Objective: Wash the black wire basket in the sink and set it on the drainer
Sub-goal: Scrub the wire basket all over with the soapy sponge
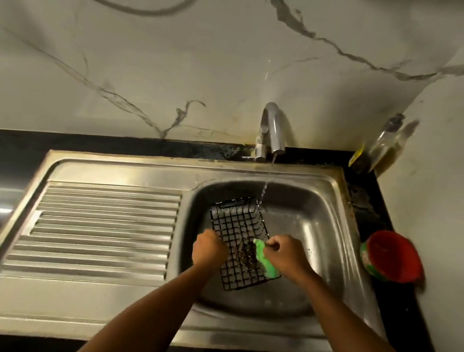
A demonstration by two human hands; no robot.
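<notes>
The black wire basket is held tilted over the steel sink bowl, its grid bottom facing up at me. My left hand grips its left edge. My right hand grips a green scouring sponge and presses it against the basket's right side. A thin stream of water falls from the tap onto the basket's far right corner. The ribbed drainer lies to the left of the bowl with nothing on it.
A red tub with a green label stands on the black counter right of the sink. A clear bottle stands in the back right corner. The marble wall rises close behind the tap.
</notes>
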